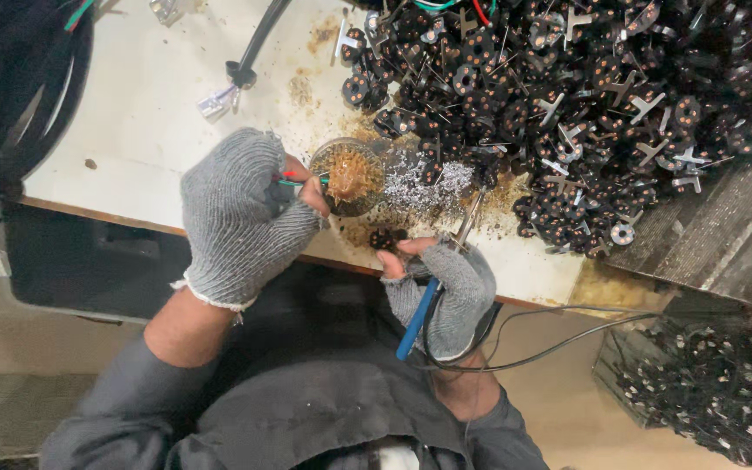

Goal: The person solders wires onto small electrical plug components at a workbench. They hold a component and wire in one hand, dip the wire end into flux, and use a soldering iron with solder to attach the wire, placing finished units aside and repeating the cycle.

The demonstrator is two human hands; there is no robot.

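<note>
Grey fingerless knit gloves, grey sleeves

Both hands wear grey knitted cloth gloves, coarse and matt: left hand (241,213), right hand (446,292). Soldering iron (417,318) has a smooth blue plastic handle and a dull metal shaft. Round tin (347,177) holds rough amber crust. Heap of parts (585,104) is black matt plastic with shiny metal tabs. Surface (141,104) is pale, smooth, stained brown.

A workshop: stained workbench (150,104) heaped with small black wired parts (585,96).
</note>
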